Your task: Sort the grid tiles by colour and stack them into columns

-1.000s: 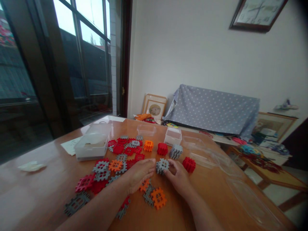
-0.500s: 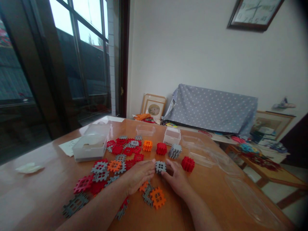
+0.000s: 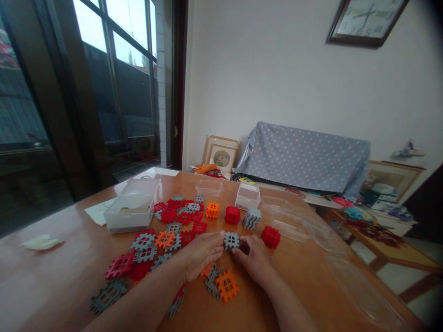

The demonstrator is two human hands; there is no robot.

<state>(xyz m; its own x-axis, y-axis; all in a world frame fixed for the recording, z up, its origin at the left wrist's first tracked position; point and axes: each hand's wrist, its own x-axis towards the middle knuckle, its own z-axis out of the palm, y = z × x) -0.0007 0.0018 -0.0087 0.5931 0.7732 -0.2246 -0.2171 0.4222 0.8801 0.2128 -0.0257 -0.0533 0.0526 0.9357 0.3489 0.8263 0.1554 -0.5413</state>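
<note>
My left hand (image 3: 202, 251) and my right hand (image 3: 254, 258) meet on a wooden table (image 3: 311, 276), both pinching a small grey waffle-block piece (image 3: 231, 240) held upright between their fingertips. Loose flat waffle tiles in red, grey and orange (image 3: 166, 230) are spread under and to the left of my left forearm. An orange tile (image 3: 227, 286) lies just in front of my hands. Built cubes stand beyond: a red cube (image 3: 270, 236) beside my right hand, another red cube (image 3: 232, 214), an orange cube (image 3: 212, 210) and a grey cube (image 3: 252, 217).
A lidded translucent box (image 3: 130, 210) sits at the left, small clear boxes (image 3: 248, 196) at the back, clear lids (image 3: 360, 288) along the right edge. Paper (image 3: 98, 212) lies by the box. A window is left; a covered bench and low cluttered table stand beyond.
The grey piece has turned from lying tilted to standing upright between my fingertips. My hands stayed in place, my right fingers closing a little nearer.
</note>
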